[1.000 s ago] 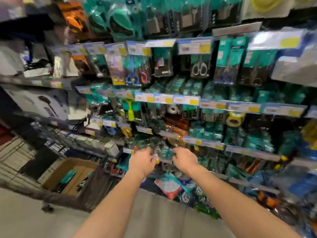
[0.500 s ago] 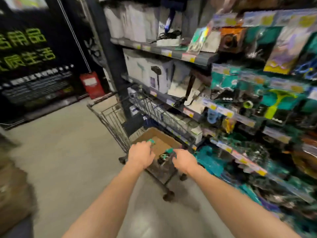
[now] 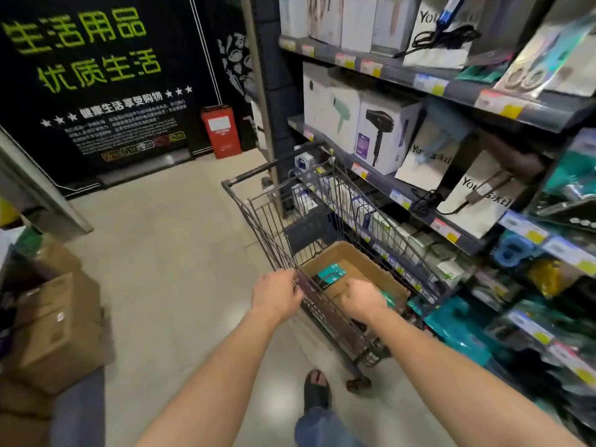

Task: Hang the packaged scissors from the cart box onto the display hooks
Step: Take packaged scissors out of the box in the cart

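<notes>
While the left hand (image 3: 277, 298) curls on the cart's (image 3: 245, 179) near rim, the right hand (image 3: 364, 301) grips one pack (image 3: 388, 298) over the box (image 3: 364, 266); a second pack (image 3: 332, 273) lies inside.

Cardboard box (image 3: 371, 269): brown, with an open top; it is placed upright at the near end of the wire cart (image 3: 274, 204), which stands just beside the shelves.
Packaged scissors (image 3: 330, 274): a flat teal card pack with dark handles; it is laid inside the box, near the left wall, a little tilted.
Second package (image 3: 387, 298): only a teal edge is seen, over the right part of the box; the rest is hidden by the right hand (image 3: 364, 304), whose fingers are curled round it.
Display hooks (image 3: 529, 321): found at the right, beside the cart; the rows are blurred, and teal packs with yellow price tags are hung there.
</notes>
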